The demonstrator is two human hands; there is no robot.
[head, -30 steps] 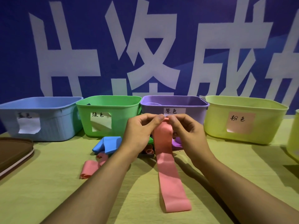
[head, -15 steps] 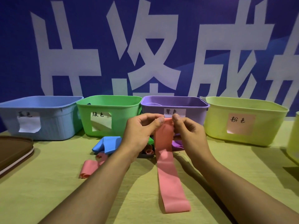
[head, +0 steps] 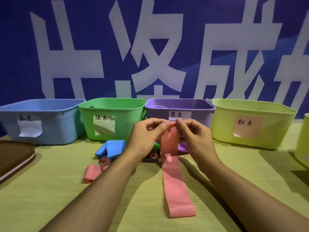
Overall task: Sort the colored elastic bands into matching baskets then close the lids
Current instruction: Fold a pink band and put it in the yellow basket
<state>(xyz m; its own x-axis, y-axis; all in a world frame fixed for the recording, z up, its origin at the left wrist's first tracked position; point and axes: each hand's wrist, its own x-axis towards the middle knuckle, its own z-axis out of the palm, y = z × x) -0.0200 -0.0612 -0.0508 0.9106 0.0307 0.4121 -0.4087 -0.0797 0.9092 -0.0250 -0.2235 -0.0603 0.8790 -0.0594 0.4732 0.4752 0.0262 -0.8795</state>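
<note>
Brown lid [head: 13, 156] cut off by left edge, only its right part shows. Yellow-green basket at far right [head: 303, 148] mostly out of frame, just a sliver. Green band [head: 156, 144] and purple band [head: 183, 147] largely hidden behind the hands & the pink band [head: 173, 178]; shapes can't be told. Dark flat item [head: 150, 159] under left hand [head: 147, 138], too covered to identify. Blue basket [head: 50, 114] label writing blurred, unreadable. Basket interiors mostly hidden by front walls; pale object in purple basket [head: 197, 108] unclear. Both forearms run off bottom edge.
</note>
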